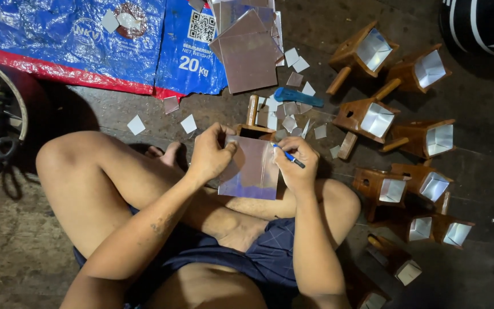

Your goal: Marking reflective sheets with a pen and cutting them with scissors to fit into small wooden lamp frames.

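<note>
Both hands work over the lap: left hand (211,153) pinching a mirror sheet (251,169), right hand (295,163) gripping a blue pen (288,155) against it, apparently marking; steadiness matters next.

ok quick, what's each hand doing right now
Left hand: closed, pinching the top edge of the mirror sheet.
Right hand: closed on a blue pen, tip at the sheet.
</note>
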